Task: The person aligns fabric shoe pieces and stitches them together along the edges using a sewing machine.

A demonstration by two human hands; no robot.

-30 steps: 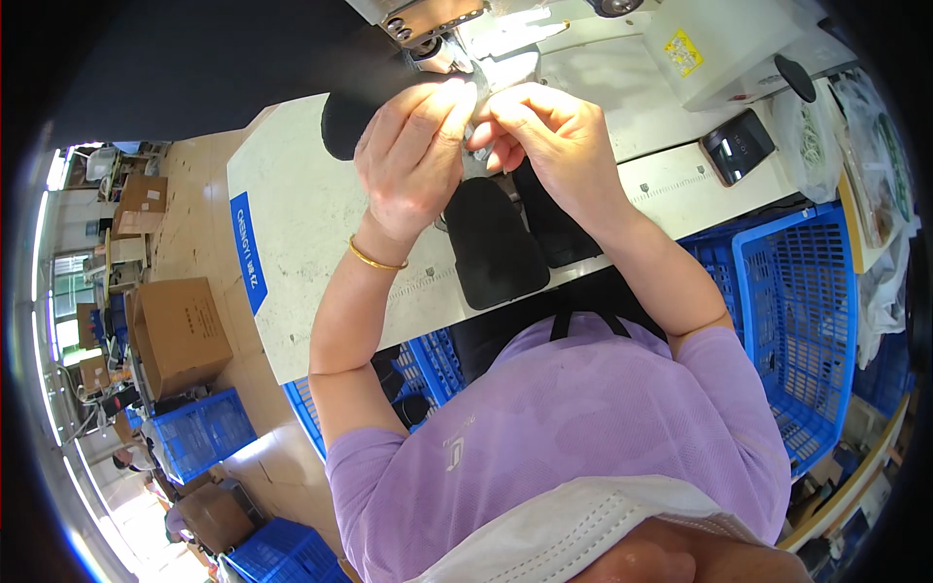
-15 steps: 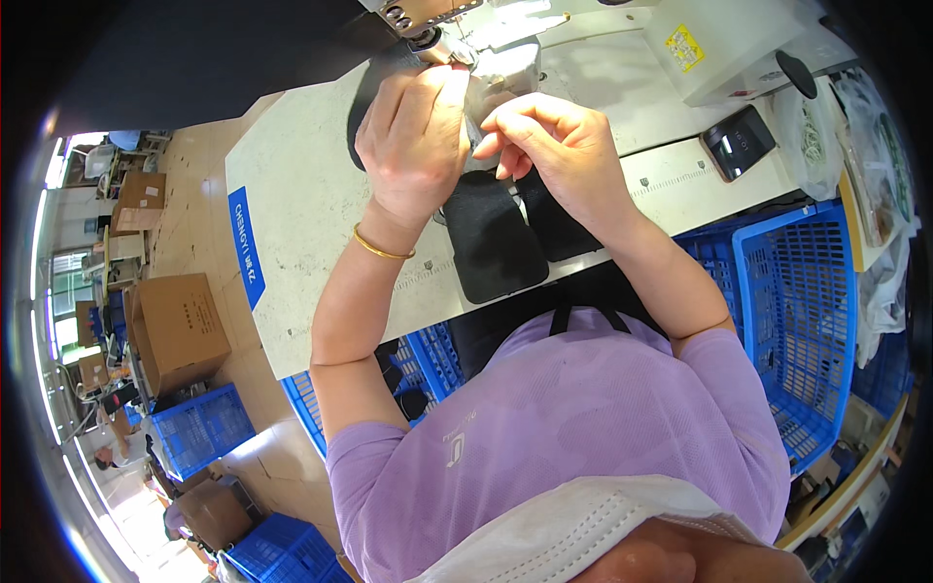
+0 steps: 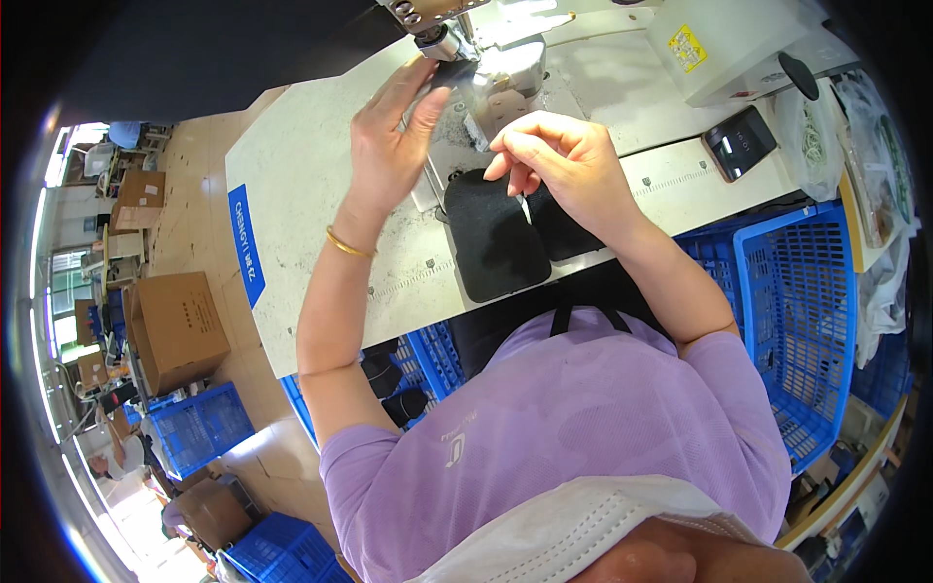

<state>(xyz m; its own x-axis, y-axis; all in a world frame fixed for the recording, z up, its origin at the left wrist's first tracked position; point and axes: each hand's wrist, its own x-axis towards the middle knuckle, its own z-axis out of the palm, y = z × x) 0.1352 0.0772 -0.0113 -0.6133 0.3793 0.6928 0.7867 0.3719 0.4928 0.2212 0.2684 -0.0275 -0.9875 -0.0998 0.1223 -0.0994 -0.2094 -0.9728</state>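
Note:
My left hand point(image 3: 394, 136) is open beside the sewing machine's needle area, its fingers stretched toward the metal presser part point(image 3: 447, 44). A dark piece of material point(image 3: 453, 74) lies at the fingertips, partly hidden under the machine head. My right hand point(image 3: 569, 170) is closed, thumb and fingers curled together. A slim, pale, pointed metal tool point(image 3: 527, 208) sticks out below its fingers; most of it is hidden in the hand. Below both hands, a rounded black fabric piece point(image 3: 496, 243) lies on the table edge, next to another black piece point(image 3: 566, 225).
The pale sewing table point(image 3: 311, 243) carries a ruler scale. At its right lie a black phone-like device point(image 3: 739, 144) and a plastic bag of threads point(image 3: 812, 146). Blue crates point(image 3: 797, 330) stand below right, with another blue crate point(image 3: 437, 360) under the table. A cardboard box point(image 3: 180, 330) sits left.
My left hand has moved left and its fingers have spread away from the needle area. The black material beside it no longer shows at the left. My right hand has shifted slightly down and right.

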